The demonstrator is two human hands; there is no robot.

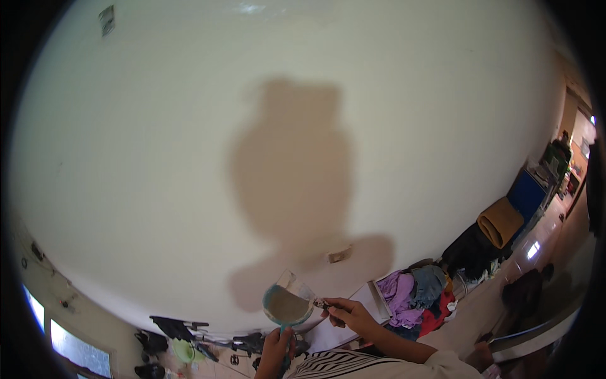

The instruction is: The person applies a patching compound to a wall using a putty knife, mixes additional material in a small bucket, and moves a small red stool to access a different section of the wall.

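Striped shirt (334, 364), teal pan (269, 311) beyond left fingers (272, 346) tight on its handle (283, 328), likely scraper (303, 291) within right fingers (341, 306).

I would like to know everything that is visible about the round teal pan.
The round teal pan looks plastic or painted, though its material is uncertain. Its short handle points toward the person, gripped by the left hand. Its open side faces the camera, showing greyish-beige paste inside. The right hand's scraper overlaps its far rim; contact is unclear.

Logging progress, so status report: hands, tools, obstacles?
Left hand holding teal pan. Right hand holding scraper at the pan. Clothes pile off to the right.
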